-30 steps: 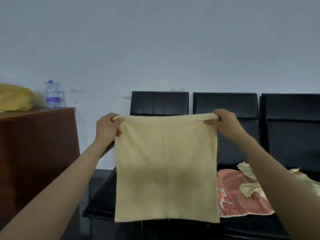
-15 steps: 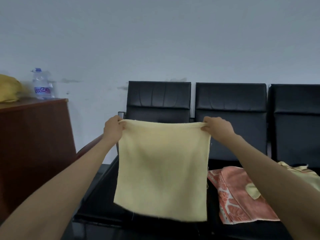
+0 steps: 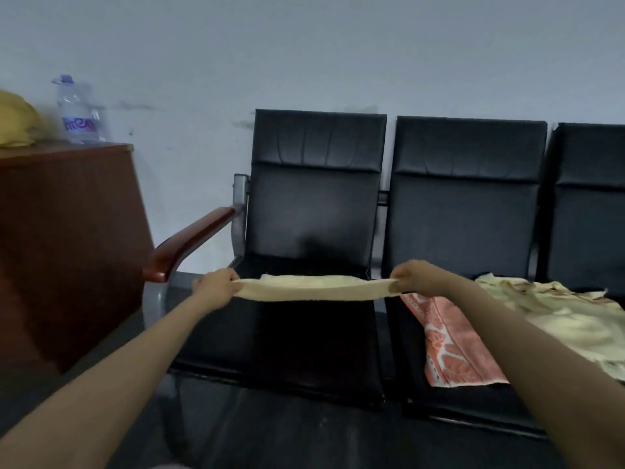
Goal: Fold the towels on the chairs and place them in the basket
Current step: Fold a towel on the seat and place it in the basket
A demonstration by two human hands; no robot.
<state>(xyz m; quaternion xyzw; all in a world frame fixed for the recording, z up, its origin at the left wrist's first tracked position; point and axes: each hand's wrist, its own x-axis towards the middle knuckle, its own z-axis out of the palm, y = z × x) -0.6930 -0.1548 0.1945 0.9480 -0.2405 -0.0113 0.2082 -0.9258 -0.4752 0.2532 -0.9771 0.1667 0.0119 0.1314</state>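
Far to the left of the left chair (image 3: 314,198) stands a brown desk (image 3: 67,231) with a water bottle (image 3: 79,111) on top. At the chair's left side, the left hand (image 3: 216,287) pinches one end of a yellow towel (image 3: 314,287) in its fingers. The towel is stretched out flat, low over this chair's seat. At the chair's right side, the right hand (image 3: 414,275) pinches the other end. Right of the chair lie an orange towel (image 3: 449,346) and a pale crumpled towel (image 3: 558,316).
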